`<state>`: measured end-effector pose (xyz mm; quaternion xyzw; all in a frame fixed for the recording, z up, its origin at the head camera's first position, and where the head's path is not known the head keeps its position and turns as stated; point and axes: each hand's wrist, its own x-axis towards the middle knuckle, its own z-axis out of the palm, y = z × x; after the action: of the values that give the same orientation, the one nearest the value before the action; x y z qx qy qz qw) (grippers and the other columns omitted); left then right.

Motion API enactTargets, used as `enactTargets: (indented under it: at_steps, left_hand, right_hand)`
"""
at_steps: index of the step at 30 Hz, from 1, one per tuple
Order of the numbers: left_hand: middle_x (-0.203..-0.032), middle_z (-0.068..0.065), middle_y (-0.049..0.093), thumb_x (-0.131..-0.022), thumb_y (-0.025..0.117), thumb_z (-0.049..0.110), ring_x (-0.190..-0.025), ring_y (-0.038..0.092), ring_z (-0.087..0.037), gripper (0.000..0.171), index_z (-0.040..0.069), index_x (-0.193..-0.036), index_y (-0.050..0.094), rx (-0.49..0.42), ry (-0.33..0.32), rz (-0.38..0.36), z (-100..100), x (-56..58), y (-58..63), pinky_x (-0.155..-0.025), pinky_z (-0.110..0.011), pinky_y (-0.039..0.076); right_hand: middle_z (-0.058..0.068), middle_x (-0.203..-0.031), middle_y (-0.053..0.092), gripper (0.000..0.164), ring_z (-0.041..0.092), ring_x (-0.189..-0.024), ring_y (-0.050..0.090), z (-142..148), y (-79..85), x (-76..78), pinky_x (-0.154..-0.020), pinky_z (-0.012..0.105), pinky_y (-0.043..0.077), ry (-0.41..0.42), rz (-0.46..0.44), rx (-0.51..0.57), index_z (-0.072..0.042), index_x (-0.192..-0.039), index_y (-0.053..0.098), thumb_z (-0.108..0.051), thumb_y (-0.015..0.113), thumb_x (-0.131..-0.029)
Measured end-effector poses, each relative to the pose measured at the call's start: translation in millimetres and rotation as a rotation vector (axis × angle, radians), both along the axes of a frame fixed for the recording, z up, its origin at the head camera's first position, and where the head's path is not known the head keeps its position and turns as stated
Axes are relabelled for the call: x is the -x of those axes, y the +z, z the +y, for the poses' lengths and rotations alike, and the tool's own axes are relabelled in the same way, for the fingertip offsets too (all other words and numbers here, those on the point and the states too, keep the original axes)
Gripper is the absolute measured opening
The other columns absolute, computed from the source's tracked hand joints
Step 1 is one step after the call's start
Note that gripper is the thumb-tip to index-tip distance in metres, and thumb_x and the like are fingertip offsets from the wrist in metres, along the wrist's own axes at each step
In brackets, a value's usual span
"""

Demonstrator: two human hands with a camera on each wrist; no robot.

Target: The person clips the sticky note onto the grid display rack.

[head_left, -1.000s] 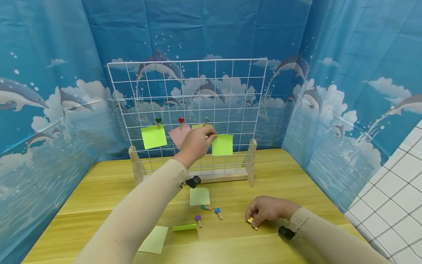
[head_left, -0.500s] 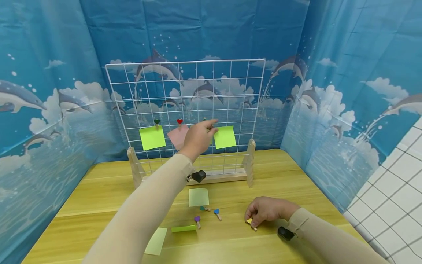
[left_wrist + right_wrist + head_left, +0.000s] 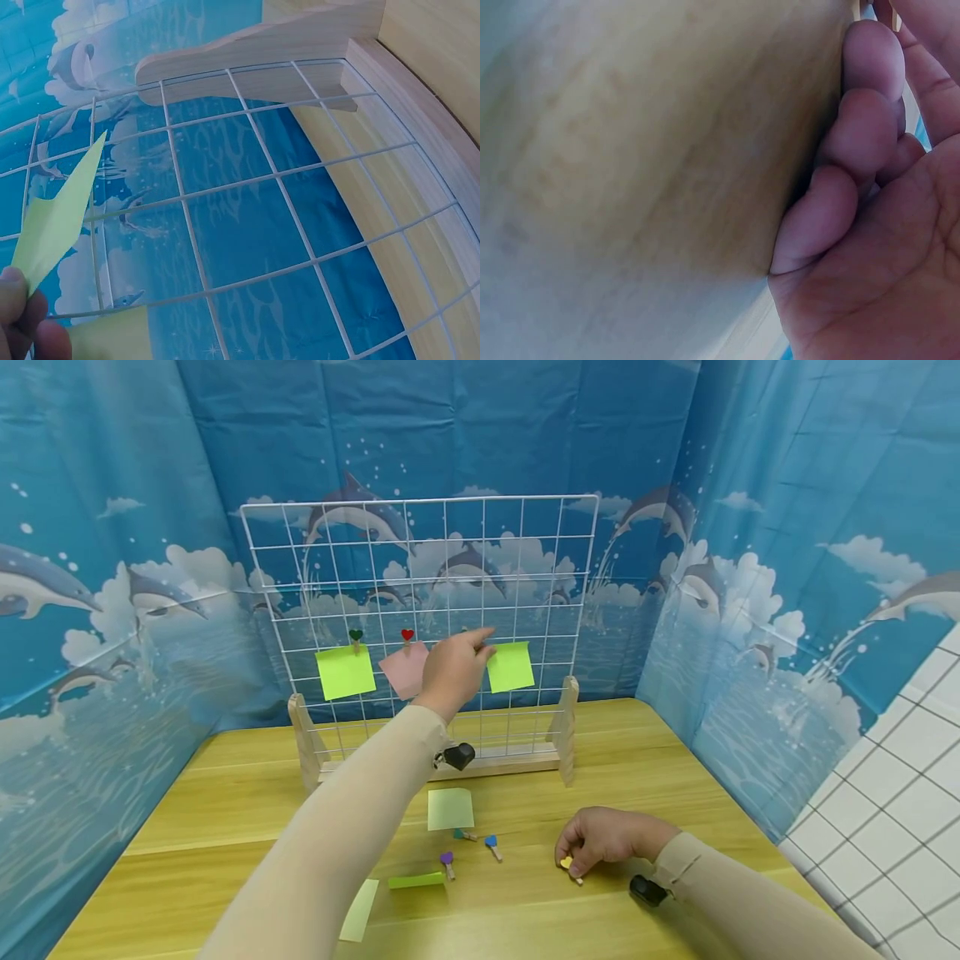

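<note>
My left hand (image 3: 453,668) reaches up to the white wire grid (image 3: 532,568). Its thumb and fingers pinch a bright green sticky note (image 3: 512,668) by the left edge, with the note in front of the wires. In the left wrist view this note (image 3: 60,214) stands tilted against the grid, gripped at its lower corner. Low on the table at the right, my right hand (image 3: 615,837) pinches a small wooden clothespin with a yellow heart (image 3: 567,862). The right wrist view shows curled fingers (image 3: 866,131) close to the wood; the clothespin is hidden there.
Clothespins with green (image 3: 356,635) and red (image 3: 407,635) hearts hold a green note (image 3: 346,672) and a pink note (image 3: 402,672) on the grid. Blue (image 3: 492,843) and purple (image 3: 447,860) heart clothespins lie near a pale note (image 3: 451,809) and a folded green note (image 3: 417,881).
My left hand has lifted the green note and shifted it slightly right along the grid, its fingers now higher. The right hand holds the yellow-heart clothespin in the same place.
</note>
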<state>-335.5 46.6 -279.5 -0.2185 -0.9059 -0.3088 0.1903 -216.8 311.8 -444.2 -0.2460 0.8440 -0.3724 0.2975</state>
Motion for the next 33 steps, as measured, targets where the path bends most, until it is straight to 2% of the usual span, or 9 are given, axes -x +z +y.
enactTargets:
  at_steps: [2,4,7,9,11,12,20,25,33]
  left_hand:
    - [-0.121,0.001,0.077,-0.110,0.057,0.036,-0.050,0.048,-0.017,0.043,0.028,-0.152,0.059,0.017,0.016,0.008,1.3,0.6,0.5,-0.050,-0.029,0.035]
    - [-0.118,0.001,0.078,-0.110,0.057,0.036,-0.056,0.055,-0.018,0.041,0.027,-0.150,0.061,0.029,0.033,0.013,2.7,0.7,1.3,-0.052,-0.030,0.037]
    - [-0.119,0.002,0.079,-0.110,0.057,0.036,-0.081,0.070,-0.019,0.038,0.027,-0.146,0.065,0.035,0.061,0.020,4.9,0.3,1.9,-0.060,-0.030,0.047]
    - [-0.121,0.002,0.079,-0.110,0.057,0.036,-0.096,0.073,-0.019,0.036,0.027,-0.143,0.068,0.031,0.073,0.023,6.4,0.1,2.1,-0.066,-0.032,0.053]
    - [-0.125,0.003,0.078,-0.110,0.057,0.036,-0.104,0.073,-0.019,0.035,0.027,-0.141,0.069,0.022,0.079,0.028,7.8,0.1,2.4,-0.072,-0.033,0.057]
    - [-0.126,0.003,0.078,-0.110,0.057,0.036,-0.105,0.073,-0.019,0.034,0.026,-0.140,0.070,0.015,0.082,0.032,8.5,0.1,2.5,-0.074,-0.033,0.057]
    - [-0.124,0.003,0.078,-0.110,0.057,0.035,-0.086,0.072,-0.014,0.032,0.025,-0.136,0.073,-0.082,0.095,0.006,11.0,-0.8,0.4,-0.066,-0.030,0.052]
    - [-0.125,0.003,0.078,-0.110,0.056,0.035,-0.079,0.070,-0.015,0.033,0.026,-0.139,0.071,-0.051,0.117,0.034,11.9,-0.8,-1.3,-0.058,-0.030,0.047]
    - [-0.125,0.004,0.078,-0.111,0.056,0.035,-0.094,0.074,-0.016,0.032,0.027,-0.137,0.072,-0.004,0.157,0.066,17.2,-0.2,-3.4,-0.060,-0.030,0.050]
  right_hand:
    - [-0.005,-0.073,0.065,0.013,0.004,-0.064,0.049,-0.5,0.3,-0.4,-0.061,0.018,0.039,0.001,-0.002,0.002,-0.001,-0.103,0.078,-0.001,0.079,-0.090]
    - [-0.003,-0.074,0.066,0.014,0.004,-0.064,0.050,-0.7,0.8,-0.5,-0.061,0.018,0.039,-0.001,-0.004,0.006,-0.001,-0.104,0.078,-0.001,0.079,-0.090]
    - [-0.002,-0.074,0.066,0.015,0.004,-0.064,0.049,-1.2,1.3,-0.7,-0.061,0.019,0.039,0.004,-0.012,0.018,0.001,-0.105,0.078,0.000,0.078,-0.090]
    - [-0.003,-0.073,0.065,0.015,0.004,-0.064,0.049,-1.1,1.3,-0.9,-0.061,0.019,0.039,0.005,-0.014,0.020,0.001,-0.105,0.078,0.000,0.078,-0.090]
    - [-0.006,-0.073,0.063,0.015,0.004,-0.064,0.048,-0.9,0.7,-0.7,-0.061,0.018,0.039,0.006,-0.012,0.015,0.001,-0.106,0.078,-0.001,0.078,-0.091]
    - [-0.007,-0.072,0.063,0.015,0.003,-0.064,0.048,-0.8,0.6,-0.6,-0.061,0.018,0.039,0.007,-0.012,0.012,0.000,-0.106,0.078,-0.001,0.078,-0.091]
    - [-0.008,-0.071,0.062,0.013,0.004,-0.064,0.048,0.4,-1.6,1.3,-0.062,0.018,0.039,0.003,0.005,-0.012,-0.004,-0.104,0.079,-0.003,0.079,-0.091]
    - [-0.006,-0.073,0.067,0.011,0.004,-0.064,0.050,0.4,-2.0,2.1,-0.061,0.018,0.039,0.003,0.008,-0.009,-0.005,-0.102,0.079,-0.004,0.079,-0.091]
    - [-0.006,-0.071,0.062,0.013,0.005,-0.064,0.048,0.3,-3.5,1.4,-0.062,0.019,0.039,-0.004,0.002,-0.007,-0.005,-0.103,0.080,-0.003,0.079,-0.091]
